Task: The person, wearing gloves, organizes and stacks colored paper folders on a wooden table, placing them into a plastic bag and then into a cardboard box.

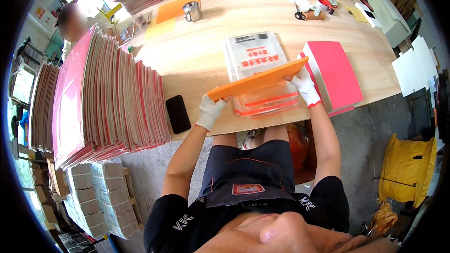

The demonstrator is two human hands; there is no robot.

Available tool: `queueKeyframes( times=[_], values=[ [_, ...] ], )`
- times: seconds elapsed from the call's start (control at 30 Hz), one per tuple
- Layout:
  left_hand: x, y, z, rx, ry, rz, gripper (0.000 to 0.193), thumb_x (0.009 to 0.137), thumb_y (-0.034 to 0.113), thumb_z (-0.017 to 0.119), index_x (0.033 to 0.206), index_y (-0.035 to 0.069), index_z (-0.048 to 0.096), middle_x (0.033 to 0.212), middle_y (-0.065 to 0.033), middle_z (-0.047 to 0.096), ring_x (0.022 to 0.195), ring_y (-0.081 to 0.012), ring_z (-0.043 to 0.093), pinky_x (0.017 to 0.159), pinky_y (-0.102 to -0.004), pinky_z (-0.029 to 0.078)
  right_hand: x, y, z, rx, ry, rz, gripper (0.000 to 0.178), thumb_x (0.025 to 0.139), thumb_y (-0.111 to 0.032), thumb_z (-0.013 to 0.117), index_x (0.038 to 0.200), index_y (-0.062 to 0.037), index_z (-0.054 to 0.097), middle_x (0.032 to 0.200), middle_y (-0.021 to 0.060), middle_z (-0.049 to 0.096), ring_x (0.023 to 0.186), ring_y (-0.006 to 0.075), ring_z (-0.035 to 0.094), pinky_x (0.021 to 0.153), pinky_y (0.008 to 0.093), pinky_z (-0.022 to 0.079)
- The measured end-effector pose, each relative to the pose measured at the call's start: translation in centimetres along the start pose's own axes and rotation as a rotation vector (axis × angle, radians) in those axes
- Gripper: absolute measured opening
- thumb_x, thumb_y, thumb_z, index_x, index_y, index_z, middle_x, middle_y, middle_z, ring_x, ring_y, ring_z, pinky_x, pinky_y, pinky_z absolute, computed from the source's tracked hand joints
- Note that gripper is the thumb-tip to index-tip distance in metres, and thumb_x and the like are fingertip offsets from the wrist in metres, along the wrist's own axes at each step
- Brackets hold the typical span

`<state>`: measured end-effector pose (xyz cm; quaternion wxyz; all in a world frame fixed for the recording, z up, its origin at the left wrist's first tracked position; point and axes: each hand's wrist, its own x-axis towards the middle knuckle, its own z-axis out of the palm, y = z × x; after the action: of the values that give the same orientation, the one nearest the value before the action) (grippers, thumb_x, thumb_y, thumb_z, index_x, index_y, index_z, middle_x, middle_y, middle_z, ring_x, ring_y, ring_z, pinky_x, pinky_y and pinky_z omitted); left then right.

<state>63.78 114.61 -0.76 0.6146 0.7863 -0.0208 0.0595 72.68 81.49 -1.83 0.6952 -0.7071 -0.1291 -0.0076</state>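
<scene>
The gloved left hand point(211, 111) and right hand point(305, 88) grasp opposite ends of an orange slab point(260, 79), seemingly stacked sheets, over clear plastic bags point(255, 52) on the table point(201, 61).

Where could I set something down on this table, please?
Bare tabletop lies between the metal cup, scissors and plastic bags, and between those bags and the tall pink stack, beyond the phone. It is crowded where the left hand and right hand hold the orange board, beside the pink block.
</scene>
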Motion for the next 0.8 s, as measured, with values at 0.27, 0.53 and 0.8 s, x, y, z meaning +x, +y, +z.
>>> queueKeyframes(
  times=[0.27, 0.53, 0.8],
  values=[
    [-0.1, 2.7, 0.0, -0.121, 0.061, -0.05, 0.026, 0.082, 0.016, 0.072, 0.1, -0.002, 0.068, 0.088, -0.0039, 0.07, 0.078, -0.0077, 0.061, 0.067, -0.0251, 0.049, -0.5, -3.4, 0.5, 0.08, 0.094, -0.087, 0.042, 0.085, 0.01, 0.048, 0.127, 0.002, 0.046, 0.121, 0.0126, 0.057, 0.113, 0.0221, 0.056, 0.092, 0.0326, 0.049],
    [1.0, -1.1, 0.7, -0.067, 0.014, -0.061, 0.026, 0.085, 0.018, 0.069, 0.102, -0.001, 0.065, 0.083, -0.0018, 0.065, 0.073, -0.0074, 0.056, 0.064, -0.0245, 0.046, -0.9, 1.8, -2.3, -0.058, -0.065, 0.073, 0.052, 0.087, 0.006, 0.041, 0.138, 0.0014, 0.032, 0.134, 0.0115, 0.046, 0.124, 0.0217, 0.048, 0.106, 0.0342, 0.037],
    [-2.2, 2.1, -3.2, -0.069, 0.095, -0.07, 0.031, 0.091, 0.027, 0.062, 0.103, -0.002, 0.063, 0.08, -0.0003, 0.06, 0.071, -0.0081, 0.05, 0.062, -0.0262, 0.042, -3.0, -15.1, 2.5, -1.044, -0.105, 0.121, 0.026, 0.088, -0.02, 0.062, 0.073, -0.0003, 0.053, 0.074, 0.0111, 0.064, 0.068, 0.0173, 0.062, 0.058, 0.0352, 0.044]
  ],
)
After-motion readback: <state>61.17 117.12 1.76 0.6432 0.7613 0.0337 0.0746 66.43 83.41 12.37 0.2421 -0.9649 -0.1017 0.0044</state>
